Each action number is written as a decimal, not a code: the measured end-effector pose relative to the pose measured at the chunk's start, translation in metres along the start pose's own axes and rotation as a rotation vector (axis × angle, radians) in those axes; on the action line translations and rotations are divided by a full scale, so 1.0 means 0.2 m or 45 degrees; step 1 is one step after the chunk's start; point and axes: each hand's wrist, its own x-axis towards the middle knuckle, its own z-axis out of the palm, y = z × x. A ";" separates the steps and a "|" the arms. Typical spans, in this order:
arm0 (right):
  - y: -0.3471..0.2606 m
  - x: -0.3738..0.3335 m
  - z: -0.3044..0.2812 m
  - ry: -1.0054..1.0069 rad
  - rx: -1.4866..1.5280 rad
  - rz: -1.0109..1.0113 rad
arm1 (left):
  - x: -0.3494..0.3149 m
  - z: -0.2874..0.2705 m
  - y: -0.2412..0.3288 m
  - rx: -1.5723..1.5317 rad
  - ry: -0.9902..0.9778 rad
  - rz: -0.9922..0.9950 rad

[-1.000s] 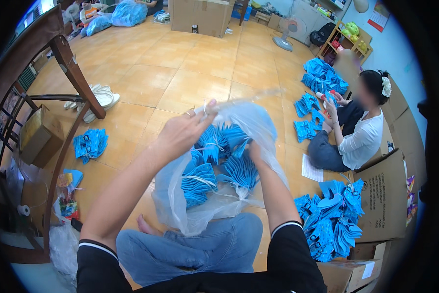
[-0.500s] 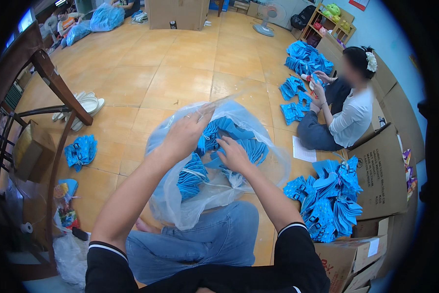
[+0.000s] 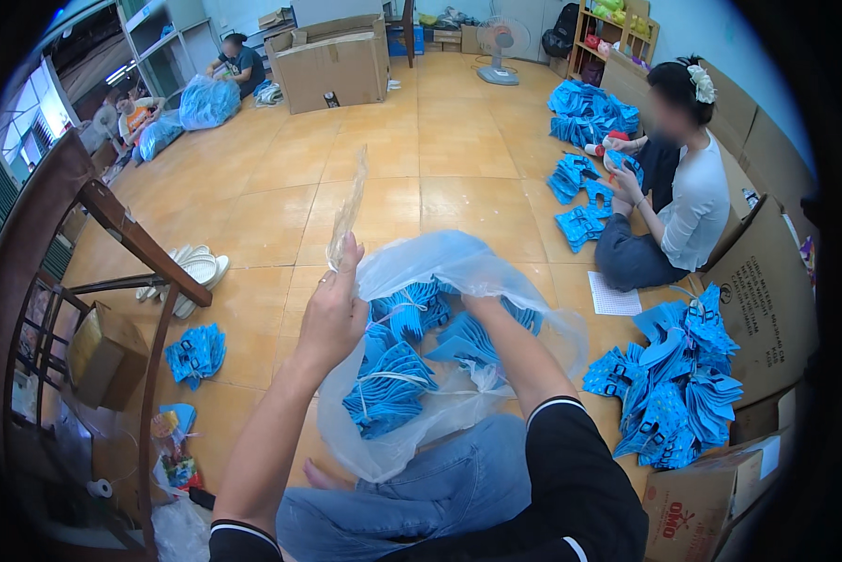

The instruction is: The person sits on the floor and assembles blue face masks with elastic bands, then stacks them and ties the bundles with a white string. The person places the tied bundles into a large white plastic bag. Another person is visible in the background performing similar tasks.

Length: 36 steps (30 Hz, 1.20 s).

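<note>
A large translucent plastic bag [image 3: 384, 457] stands with its mouth spread between my legs. Inside lie several tied bundles of flat blue printed pieces [image 3: 390, 379]. Raised over the bag's left rim, my left hand [image 3: 335, 314] is closed on a thin, see-through plastic strip [image 3: 348, 211] that sticks up from the fingers. My right hand [image 3: 485, 309] reaches into the bag among the blue bundles. Its fingers are hidden, so what it touches does not show.
More blue pieces are heaped on the right [image 3: 674, 375], beside cardboard boxes [image 3: 693, 510], with a small stack [image 3: 196, 354] at left. A co-worker [image 3: 688, 197] sits at right holding a blue piece. A wooden chair [image 3: 126, 225] edges the left side; a fan [image 3: 499, 51] stands far off.
My left hand has turned more upright and the strip now points up. My right hand has gone deeper among the bundles. The whole view has tilted up, showing more of the room.
</note>
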 end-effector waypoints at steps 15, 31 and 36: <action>0.52 -0.02 -0.02 -0.182 0.266 0.158 | 0.16 0.09 -0.10 -0.088 0.044 -0.147; 0.40 -0.47 0.08 0.110 0.594 0.247 | -0.04 0.06 0.06 -0.019 -0.128 -0.199; 0.11 -1.24 -0.03 0.603 0.613 0.321 | -0.58 -0.13 0.36 -0.098 -0.384 -0.503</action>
